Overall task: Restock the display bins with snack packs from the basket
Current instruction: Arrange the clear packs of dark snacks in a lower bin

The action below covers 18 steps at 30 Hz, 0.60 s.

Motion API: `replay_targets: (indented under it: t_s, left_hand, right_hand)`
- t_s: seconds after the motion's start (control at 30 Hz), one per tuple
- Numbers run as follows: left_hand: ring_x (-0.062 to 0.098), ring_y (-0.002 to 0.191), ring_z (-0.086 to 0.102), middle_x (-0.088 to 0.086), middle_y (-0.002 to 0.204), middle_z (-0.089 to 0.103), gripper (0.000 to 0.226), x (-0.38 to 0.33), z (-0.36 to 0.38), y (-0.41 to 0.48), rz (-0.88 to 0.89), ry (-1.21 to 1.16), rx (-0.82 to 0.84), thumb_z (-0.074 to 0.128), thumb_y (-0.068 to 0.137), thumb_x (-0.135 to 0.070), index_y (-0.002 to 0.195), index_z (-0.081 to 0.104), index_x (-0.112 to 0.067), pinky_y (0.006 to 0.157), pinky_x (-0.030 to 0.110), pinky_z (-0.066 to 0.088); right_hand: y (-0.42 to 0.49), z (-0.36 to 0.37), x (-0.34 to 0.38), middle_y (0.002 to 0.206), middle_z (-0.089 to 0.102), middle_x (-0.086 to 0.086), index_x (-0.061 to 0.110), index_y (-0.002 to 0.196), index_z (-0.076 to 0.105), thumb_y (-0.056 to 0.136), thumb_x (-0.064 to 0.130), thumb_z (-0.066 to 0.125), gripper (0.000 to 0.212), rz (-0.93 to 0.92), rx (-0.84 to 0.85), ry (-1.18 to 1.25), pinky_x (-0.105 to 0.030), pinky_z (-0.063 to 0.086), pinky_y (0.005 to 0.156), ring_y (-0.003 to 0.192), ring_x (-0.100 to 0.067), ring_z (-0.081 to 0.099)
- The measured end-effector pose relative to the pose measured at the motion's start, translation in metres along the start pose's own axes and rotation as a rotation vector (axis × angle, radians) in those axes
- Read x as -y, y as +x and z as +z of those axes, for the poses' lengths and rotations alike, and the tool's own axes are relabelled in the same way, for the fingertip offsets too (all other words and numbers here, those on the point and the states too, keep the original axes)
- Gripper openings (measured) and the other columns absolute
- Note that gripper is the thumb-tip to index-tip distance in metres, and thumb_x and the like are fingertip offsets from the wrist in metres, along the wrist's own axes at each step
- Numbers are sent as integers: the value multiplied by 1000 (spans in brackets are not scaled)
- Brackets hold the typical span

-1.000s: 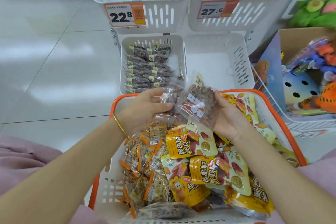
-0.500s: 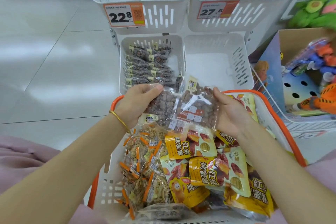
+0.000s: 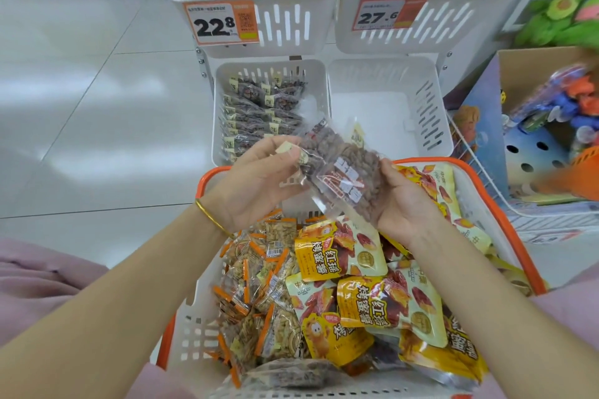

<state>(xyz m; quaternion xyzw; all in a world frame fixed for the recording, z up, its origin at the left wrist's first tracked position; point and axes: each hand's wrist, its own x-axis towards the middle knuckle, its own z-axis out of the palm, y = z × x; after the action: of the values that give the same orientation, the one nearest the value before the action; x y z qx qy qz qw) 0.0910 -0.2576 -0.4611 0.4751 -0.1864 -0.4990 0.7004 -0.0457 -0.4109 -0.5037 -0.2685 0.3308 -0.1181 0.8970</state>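
Clear packs of brown nuts (image 3: 340, 168) hang tilted over the far rim of the white, orange-rimmed basket (image 3: 505, 220). My left hand (image 3: 259, 185) pinches their upper left end. My right hand (image 3: 402, 201) cups their lower right side with curled fingers. Below, the basket holds yellow sweet-potato packs (image 3: 343, 253) and orange-striped seed packs (image 3: 259, 295). Just beyond, the lower left display bin (image 3: 317, 81) holds several rows of the same dark nut packs (image 3: 259, 113). The lower right bin (image 3: 385, 107) has nothing in it.
Two upper white bins carry price tags, 22.8 (image 3: 222, 24) and 27.6 (image 3: 385, 14). A cardboard box of toys (image 3: 551, 113) and a wire rack stand at the right. Pale tiled floor (image 3: 81, 91) lies to the left. Pink fabric covers my knees at both lower corners.
Both hands lifted the nut packs out of the basket and carried them up and forward toward the lower bins. The packs now tilt with their upper end over the left bin's near edge.
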Motion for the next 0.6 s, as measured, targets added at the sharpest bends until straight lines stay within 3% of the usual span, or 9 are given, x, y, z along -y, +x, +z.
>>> replay_targets:
  t_s: [0.07,0.17,0.23,0.3,0.4,0.47,0.53,0.6]
  left_hand:
    - [20,73,58,4,80,56,25,4,0,1,23,22,-38,54,87,-16,112,56,-15,72,38,58]
    - [17,68,55,1,76,59,23,3,0,4,55,137,-146,47,95,-23,115,58,-19,56,28,54]
    - [20,66,48,8,86,59,20,1,-3,7,67,302,-235,47,97,-30,108,60,-19,48,25,43]
    - [22,62,43,12,84,53,20,-2,-4,8,43,458,-298,50,95,-36,99,59,-18,47,24,36]
    - [10,50,51,2,73,58,22,-4,0,9,44,548,-326,52,93,-37,95,57,-16,42,18,39]
    - [8,48,53,0,69,60,22,-5,2,9,49,618,-290,53,92,-38,90,56,-16,41,18,40]
    - [5,43,50,-5,61,58,24,-8,5,7,22,660,-264,52,92,-39,86,54,-16,39,17,38]
    - [5,45,51,-2,65,60,30,-11,7,6,-55,555,-231,49,93,-40,87,52,-12,39,17,41]
  right_hand:
    - [-2,3,0,97,73,-13,11,104,64,101,39,32,42,-8,22,-24,-41,60,64,79,-26,72]
    - [-7,6,8,95,72,-10,10,104,62,100,32,41,31,-73,11,-137,-39,59,64,82,-25,70]
    - [-9,4,15,84,72,-3,14,96,59,95,26,52,14,-187,-26,-260,-37,57,68,81,-22,67]
    - [-11,4,20,73,71,1,17,81,57,91,23,57,11,-261,-2,-330,-37,53,71,75,-19,64]
    - [-16,13,20,80,72,0,23,67,65,87,25,56,22,-247,163,-405,-42,51,81,81,-20,65]
    - [-19,20,16,91,73,-1,22,68,64,82,25,59,16,-236,223,-454,-45,50,86,85,-21,65]
    - [-18,21,13,90,73,-2,17,72,59,87,21,58,15,-235,214,-476,-41,52,80,80,-18,66]
    - [-17,20,10,77,71,-1,17,72,59,93,18,53,22,-241,165,-459,-34,52,68,70,-16,65]
